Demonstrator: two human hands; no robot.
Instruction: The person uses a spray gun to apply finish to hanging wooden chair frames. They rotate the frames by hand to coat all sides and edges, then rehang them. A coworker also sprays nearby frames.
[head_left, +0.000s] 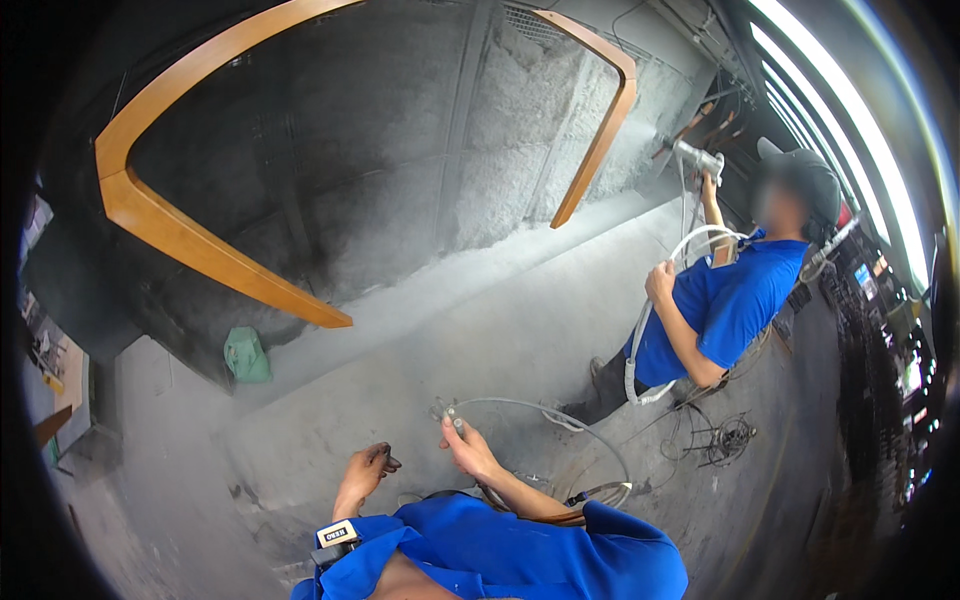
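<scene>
My right hand is closed around a small grey metal spray gun, held upright in front of my body. A grey hose loops from it to the right and back toward my side. To its left, my left hand has its fingers curled together, with dark fingertips. Whether anything small sits between them is too hard to make out. Ahead on the left hangs a large bent orange-brown wooden frame piece. A similar bent wooden piece hangs farther right. Neither of my hands touches the wood.
At the right, a co-worker in a blue shirt holds a spray gun, with white mist near it. A dust-coated booth wall stands behind the wood. A green bag lies at its foot. Coiled cables lie on the floor.
</scene>
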